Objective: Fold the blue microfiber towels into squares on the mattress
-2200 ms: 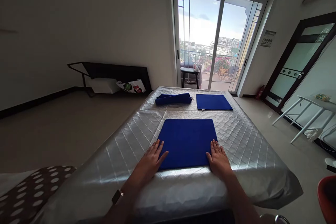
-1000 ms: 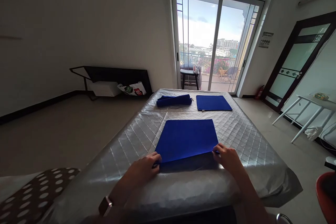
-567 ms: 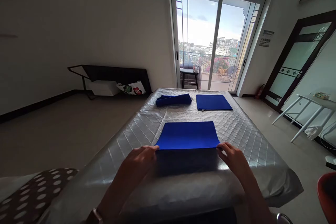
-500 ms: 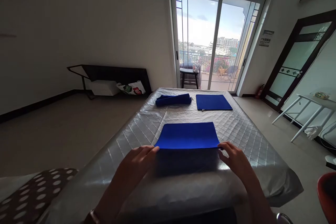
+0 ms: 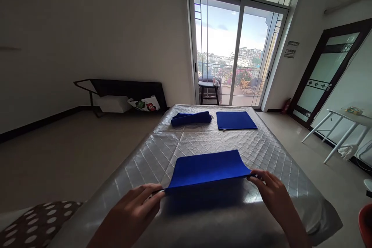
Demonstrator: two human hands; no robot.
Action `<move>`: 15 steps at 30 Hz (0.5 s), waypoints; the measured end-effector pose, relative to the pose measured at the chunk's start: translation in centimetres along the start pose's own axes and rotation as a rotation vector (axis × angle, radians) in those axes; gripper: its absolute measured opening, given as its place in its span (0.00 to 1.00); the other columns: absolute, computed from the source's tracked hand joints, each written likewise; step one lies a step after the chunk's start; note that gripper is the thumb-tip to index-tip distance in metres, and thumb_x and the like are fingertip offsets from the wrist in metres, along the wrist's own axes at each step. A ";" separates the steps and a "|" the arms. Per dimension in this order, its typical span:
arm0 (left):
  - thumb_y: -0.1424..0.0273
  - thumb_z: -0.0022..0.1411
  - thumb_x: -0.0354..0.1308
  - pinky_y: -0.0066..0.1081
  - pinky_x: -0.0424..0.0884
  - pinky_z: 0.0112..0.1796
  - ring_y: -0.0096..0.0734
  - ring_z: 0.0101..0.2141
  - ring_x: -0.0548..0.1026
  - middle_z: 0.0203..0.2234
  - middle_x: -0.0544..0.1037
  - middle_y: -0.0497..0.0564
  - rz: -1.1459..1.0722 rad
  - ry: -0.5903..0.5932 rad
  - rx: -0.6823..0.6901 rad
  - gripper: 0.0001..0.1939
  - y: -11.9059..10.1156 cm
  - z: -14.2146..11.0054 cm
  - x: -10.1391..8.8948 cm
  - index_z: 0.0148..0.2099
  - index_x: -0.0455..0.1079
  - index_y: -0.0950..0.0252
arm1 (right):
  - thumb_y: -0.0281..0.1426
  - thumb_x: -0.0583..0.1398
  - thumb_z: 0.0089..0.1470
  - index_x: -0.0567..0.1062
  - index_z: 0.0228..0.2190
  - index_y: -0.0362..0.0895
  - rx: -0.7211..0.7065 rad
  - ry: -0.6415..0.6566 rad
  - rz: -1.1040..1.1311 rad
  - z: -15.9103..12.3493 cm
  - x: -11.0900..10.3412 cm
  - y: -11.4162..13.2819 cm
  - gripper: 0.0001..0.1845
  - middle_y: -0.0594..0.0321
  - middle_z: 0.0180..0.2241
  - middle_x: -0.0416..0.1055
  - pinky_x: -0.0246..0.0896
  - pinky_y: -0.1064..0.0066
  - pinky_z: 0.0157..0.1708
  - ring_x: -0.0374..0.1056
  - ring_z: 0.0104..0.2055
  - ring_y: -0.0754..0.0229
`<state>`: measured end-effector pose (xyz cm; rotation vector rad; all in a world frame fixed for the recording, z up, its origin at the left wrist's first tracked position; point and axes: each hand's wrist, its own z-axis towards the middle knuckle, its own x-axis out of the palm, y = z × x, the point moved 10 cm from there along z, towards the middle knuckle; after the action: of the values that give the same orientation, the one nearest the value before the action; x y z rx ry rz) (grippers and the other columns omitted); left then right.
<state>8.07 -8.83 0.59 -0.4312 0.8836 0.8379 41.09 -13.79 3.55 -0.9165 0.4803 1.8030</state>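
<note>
A flat blue cloth (image 5: 207, 167) with straight edges, possibly folded, is held up over the silver quilted table cover (image 5: 136, 168). My left hand (image 5: 142, 201) pinches its near left corner, and my right hand (image 5: 267, 186) pinches the near right corner. Its near edge is stretched between the hands and slopes up to the right. Beneath that edge lies a dark bluish reflection on the shiny cover. Farther back, a loosely rolled or folded blue cloth (image 5: 192, 118) lies at left. Beside it, a flat blue rectangle of cloth (image 5: 236, 120) with a small white tag rests on the cover.
A brown polka-dot cloth (image 5: 37, 223) lies at the lower left. Along the wall is a low dark rack (image 5: 130, 89) with a white box (image 5: 114, 104). Sliding glass doors (image 5: 232, 54) stand beyond the table, a white side table (image 5: 345, 118) and red chair (image 5: 366, 223) at right.
The held cloth has come nearer to me and tilted, its right side higher. My hands have moved apart and down in the view, still pinching the corners. The whole view has shifted slightly.
</note>
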 end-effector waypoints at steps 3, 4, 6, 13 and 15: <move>0.70 0.67 0.48 0.36 0.80 0.37 0.37 0.38 0.82 0.39 0.84 0.47 -0.035 -0.038 0.073 0.17 -0.5 0.8 -2.3 0.44 0.79 0.48 | 0.17 0.49 0.62 0.77 0.42 0.50 -0.047 -0.041 -0.073 0.6 -1.8 -0.3 0.21 0.59 0.43 0.79 0.74 0.67 0.37 0.76 0.41 0.59; 0.70 0.67 0.49 0.35 0.80 0.37 0.37 0.38 0.82 0.40 0.84 0.47 -0.049 -0.042 0.095 0.18 -0.6 1.4 -3.2 0.45 0.78 0.47 | 0.17 0.49 0.63 0.76 0.42 0.50 -0.060 -0.046 -0.087 1.0 -2.4 -0.6 0.21 0.59 0.43 0.79 0.74 0.67 0.37 0.76 0.41 0.59; 0.71 0.66 0.50 0.35 0.81 0.38 0.37 0.39 0.82 0.41 0.84 0.46 -0.063 -0.057 0.137 0.18 -1.0 3.0 -5.3 0.48 0.77 0.45 | 0.19 0.50 0.64 0.76 0.43 0.51 -0.085 -0.059 -0.100 1.9 -3.9 -1.5 0.20 0.60 0.44 0.78 0.73 0.68 0.37 0.76 0.41 0.60; 0.67 0.66 0.51 0.28 0.78 0.37 0.29 0.39 0.80 0.44 0.83 0.36 -0.170 -0.083 0.277 0.17 -0.6 11.4 -10.1 0.49 0.76 0.41 | 0.25 0.49 0.67 0.75 0.48 0.55 -0.134 -0.051 -0.145 6.0 -8.7 -6.4 0.20 0.59 0.47 0.77 0.73 0.66 0.40 0.75 0.43 0.58; 0.63 0.68 0.49 0.29 0.78 0.38 0.30 0.39 0.79 0.44 0.83 0.39 -0.257 0.075 0.243 0.16 0.0 14.6 -8.5 0.47 0.78 0.46 | 0.25 0.49 0.66 0.75 0.48 0.55 -0.134 -0.025 -0.135 7.2 -8.9 -8.1 0.20 0.60 0.46 0.77 0.73 0.66 0.39 0.75 0.43 0.58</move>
<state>12.35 -3.34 16.04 -0.3546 0.9629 0.4745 47.58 -11.01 15.64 -0.9937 0.2775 1.7375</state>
